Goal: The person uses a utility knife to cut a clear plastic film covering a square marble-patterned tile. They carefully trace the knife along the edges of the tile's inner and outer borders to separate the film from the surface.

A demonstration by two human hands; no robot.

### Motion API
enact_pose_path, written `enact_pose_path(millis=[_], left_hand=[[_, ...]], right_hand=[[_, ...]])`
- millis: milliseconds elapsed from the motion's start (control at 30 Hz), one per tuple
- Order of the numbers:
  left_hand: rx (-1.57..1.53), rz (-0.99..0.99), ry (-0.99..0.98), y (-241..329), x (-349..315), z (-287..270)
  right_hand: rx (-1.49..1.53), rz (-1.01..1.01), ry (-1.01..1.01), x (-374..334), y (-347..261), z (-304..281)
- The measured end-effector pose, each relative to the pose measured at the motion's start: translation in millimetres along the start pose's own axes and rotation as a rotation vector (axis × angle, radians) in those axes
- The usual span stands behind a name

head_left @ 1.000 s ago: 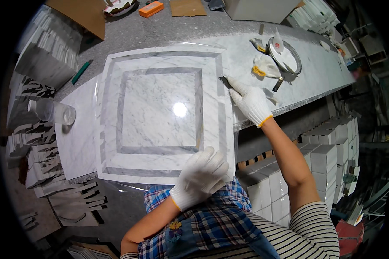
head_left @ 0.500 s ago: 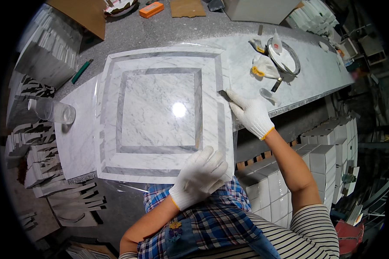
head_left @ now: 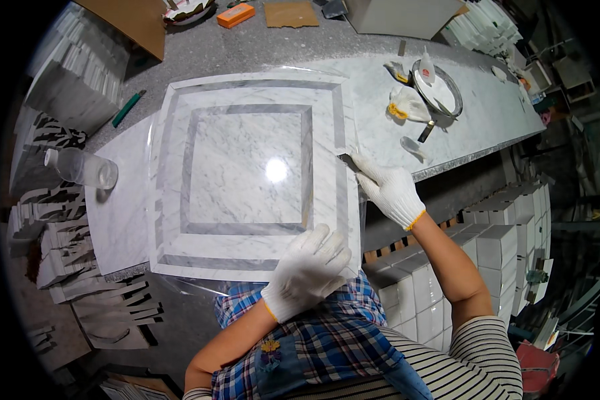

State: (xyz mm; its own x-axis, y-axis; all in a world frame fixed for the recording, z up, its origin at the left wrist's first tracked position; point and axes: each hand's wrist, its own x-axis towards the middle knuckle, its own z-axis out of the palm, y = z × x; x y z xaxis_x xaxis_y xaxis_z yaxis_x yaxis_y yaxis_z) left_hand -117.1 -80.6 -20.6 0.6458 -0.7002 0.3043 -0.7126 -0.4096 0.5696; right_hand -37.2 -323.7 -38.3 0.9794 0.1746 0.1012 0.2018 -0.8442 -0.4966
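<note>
A square marble panel (head_left: 243, 167), white with grey strips forming two frames, lies in front of me. My left hand (head_left: 307, 270), in a white knitted glove, rests over its near right corner with fingers loosely bent and apart; what lies under the palm is hidden. At the panel's right edge, my gloved right hand (head_left: 390, 190) is closed on a small dark flat blade (head_left: 345, 158), pinched between thumb and fingers. The blade's tip touches the grey strip of the outer frame.
To the right lie a round pan of white material (head_left: 447, 100) with a squeeze bottle (head_left: 426, 67), a spare glove (head_left: 413, 105) and a black-handled tool (head_left: 427, 131). A clear plastic bottle (head_left: 83, 169) and green cutter (head_left: 128, 109) sit left. White boxes (head_left: 420, 287) stand below right.
My right hand has slid a little toward me along the panel's right edge, carrying the blade. My left hand has stayed in place.
</note>
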Motion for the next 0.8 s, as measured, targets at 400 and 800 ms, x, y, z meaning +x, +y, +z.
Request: enact_pose_path(millis=[400,800], left_hand=[[0.087,-0.050,-0.130,4,2,-6],[0.122,-0.043,-0.155,6,3,-6]], right_hand=[[-0.111,0.023,-0.078,-18,-12,-8],[-0.064,-0.062,-0.020,-37,-5,2]])
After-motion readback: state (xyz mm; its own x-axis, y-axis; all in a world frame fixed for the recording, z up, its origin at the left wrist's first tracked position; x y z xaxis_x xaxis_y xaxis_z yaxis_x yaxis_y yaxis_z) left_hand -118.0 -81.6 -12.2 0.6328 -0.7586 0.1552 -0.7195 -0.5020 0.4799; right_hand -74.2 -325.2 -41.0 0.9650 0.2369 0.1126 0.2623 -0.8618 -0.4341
